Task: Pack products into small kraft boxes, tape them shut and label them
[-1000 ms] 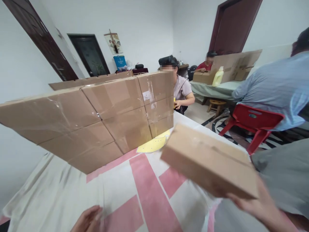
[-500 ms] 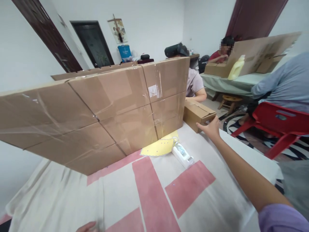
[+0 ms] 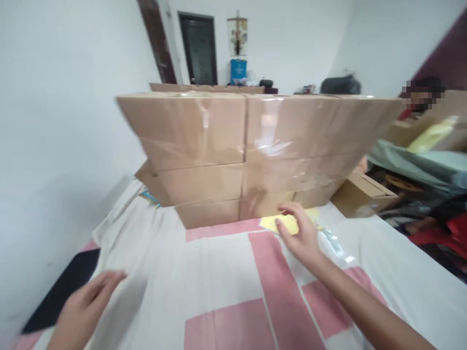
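Note:
A wall of taped cardboard boxes (image 3: 204,131) stands across the cloth-covered table (image 3: 211,262). My right hand (image 3: 299,233) hovers just in front of it, over a yellow paper piece (image 3: 288,223), thumb and fingers apart and holding nothing. Beside that wrist lies a white tape dispenser (image 3: 333,245), blurred and partly hidden. At the lower left, my left hand (image 3: 91,301) is above the cloth, blurred by motion; whether its fingertips touch is unclear. A separate small cardboard box (image 3: 363,194) rests at the right end of the wall.
Behind the wall, a person's dark headset (image 3: 341,85) shows. Another person (image 3: 423,95) is at the back right, near a yellow bottle (image 3: 432,133) on a green-covered table. A red chair (image 3: 448,233) stands at the right, and a black item (image 3: 62,291) lies at the left edge.
The view has turned left. My right hand has let go of the small box and moved left to the front of the wall. More of my left hand now shows.

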`<state>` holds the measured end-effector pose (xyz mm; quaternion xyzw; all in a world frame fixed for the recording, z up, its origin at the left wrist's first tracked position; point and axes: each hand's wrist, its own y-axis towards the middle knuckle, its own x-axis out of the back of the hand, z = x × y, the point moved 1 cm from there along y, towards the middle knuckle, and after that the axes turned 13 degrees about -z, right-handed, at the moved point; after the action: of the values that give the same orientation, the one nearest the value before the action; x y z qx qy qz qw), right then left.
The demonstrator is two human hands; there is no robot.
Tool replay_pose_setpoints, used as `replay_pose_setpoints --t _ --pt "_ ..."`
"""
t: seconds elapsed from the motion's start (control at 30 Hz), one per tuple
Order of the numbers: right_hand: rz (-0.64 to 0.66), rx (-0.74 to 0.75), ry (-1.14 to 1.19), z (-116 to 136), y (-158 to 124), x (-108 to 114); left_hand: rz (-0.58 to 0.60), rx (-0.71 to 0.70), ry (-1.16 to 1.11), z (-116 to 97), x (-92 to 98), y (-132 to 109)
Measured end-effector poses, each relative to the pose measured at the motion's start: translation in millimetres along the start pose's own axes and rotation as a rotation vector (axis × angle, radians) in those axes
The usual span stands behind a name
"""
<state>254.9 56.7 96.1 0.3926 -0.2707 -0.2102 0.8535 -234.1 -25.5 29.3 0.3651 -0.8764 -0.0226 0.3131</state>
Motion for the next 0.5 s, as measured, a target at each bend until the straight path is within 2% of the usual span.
replay_pose_setpoints --t 0.07,0.13,0.23,0.3,0.37,0.43,0.5 --pt "0.228 0.051 0.199 56 -11 -63 0.022 0.016 -0.089 -12 -20.8 35" --pt "0.403 0.039 0.362 99 -24 -125 -0.046 0.06 -0.166 -15 -52.3 72" --pt "0.538 -0.07 0.493 140 -38 -214 -0.194 0.161 -0.28 -6 -101.8 131" --pt "0.541 -0.235 0.479 151 -39 -271 -0.253 0.203 -0.365 4 -126.4 166" --pt "0.461 -0.388 0.411 154 -32 -323 -0.259 0.208 -0.452 13 -142.1 194" --pt "0.407 -0.471 0.357 150 -18 -365 -0.234 0.183 -0.531 20 -151.1 215" --pt "0.397 -0.514 0.319 143 -6 -394 -0.21 0.142 -0.599 27 -156.9 228"
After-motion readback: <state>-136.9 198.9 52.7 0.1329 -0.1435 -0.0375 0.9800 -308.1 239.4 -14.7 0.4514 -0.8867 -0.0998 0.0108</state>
